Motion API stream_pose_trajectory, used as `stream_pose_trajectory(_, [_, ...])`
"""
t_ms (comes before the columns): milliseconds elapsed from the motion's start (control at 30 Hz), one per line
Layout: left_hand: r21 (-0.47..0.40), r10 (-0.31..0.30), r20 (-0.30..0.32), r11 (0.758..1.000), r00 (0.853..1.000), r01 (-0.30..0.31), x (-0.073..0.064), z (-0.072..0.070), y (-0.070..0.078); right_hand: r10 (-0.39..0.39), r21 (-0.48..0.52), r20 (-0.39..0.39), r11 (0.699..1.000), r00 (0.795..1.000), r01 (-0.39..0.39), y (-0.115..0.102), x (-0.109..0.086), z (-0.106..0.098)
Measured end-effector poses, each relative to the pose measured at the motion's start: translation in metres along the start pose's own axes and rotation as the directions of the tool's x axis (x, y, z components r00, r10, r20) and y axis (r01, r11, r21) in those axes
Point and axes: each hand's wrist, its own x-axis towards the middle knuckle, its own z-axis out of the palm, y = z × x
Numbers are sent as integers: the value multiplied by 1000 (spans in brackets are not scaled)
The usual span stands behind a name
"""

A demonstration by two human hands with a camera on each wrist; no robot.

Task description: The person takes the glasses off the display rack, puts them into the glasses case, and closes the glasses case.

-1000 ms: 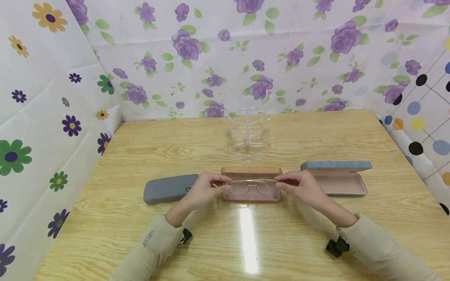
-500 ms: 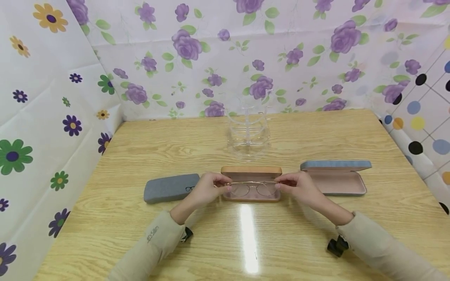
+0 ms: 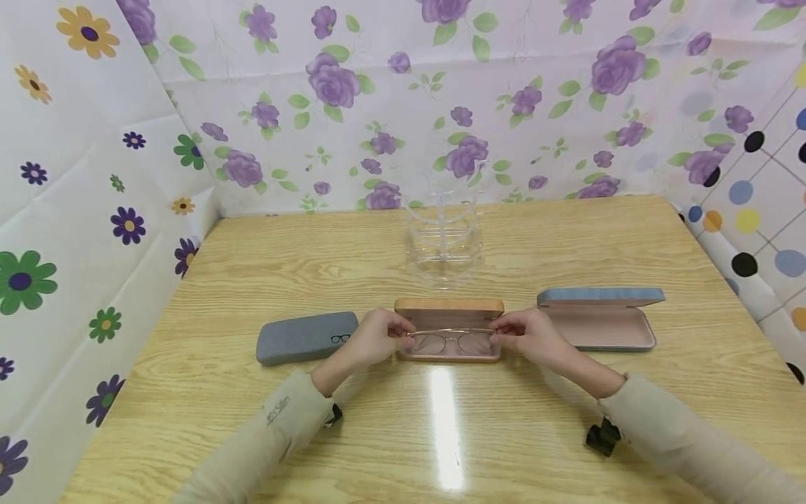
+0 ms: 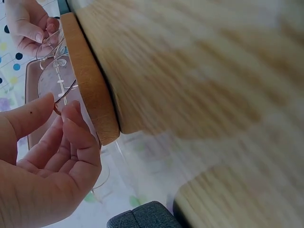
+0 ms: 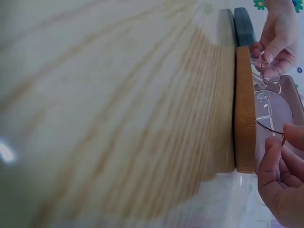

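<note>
A pair of thin gold-rimmed eyeglasses [image 3: 450, 339] is held level over the bottom half of an opened tan glasses case [image 3: 450, 304] with a pinkish lining. My left hand [image 3: 376, 337] pinches the frame's left end between thumb and fingers; the left wrist view shows this hand [image 4: 52, 166] close up at the hinge. At the other end my right hand [image 3: 532, 338] pinches the frame likewise, and in the right wrist view its thumb and fingers [image 5: 271, 161] meet at the rim's corner. Whether the lenses touch the lining is hard to tell.
A shut grey-blue glasses case [image 3: 296, 339] with an eyeglasses mark lies left of the tan one. To the right stands an opened blue case [image 3: 604, 329]. Behind is a clear tiered display stand [image 3: 443, 238] with glasses on it. Floral sheets [image 3: 378, 91] back the wooden table [image 3: 252, 434].
Both hands have lowered the eyeglasses slightly, farther into the tan case. The grip at both ends stays the same, and the cases have not moved.
</note>
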Motion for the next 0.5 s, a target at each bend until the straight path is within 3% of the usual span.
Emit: stream_pose_trajectory(500, [78, -37, -54, 996, 998, 41, 8, 1, -1, 45, -8, -35, 999, 998, -45, 2, 3, 4])
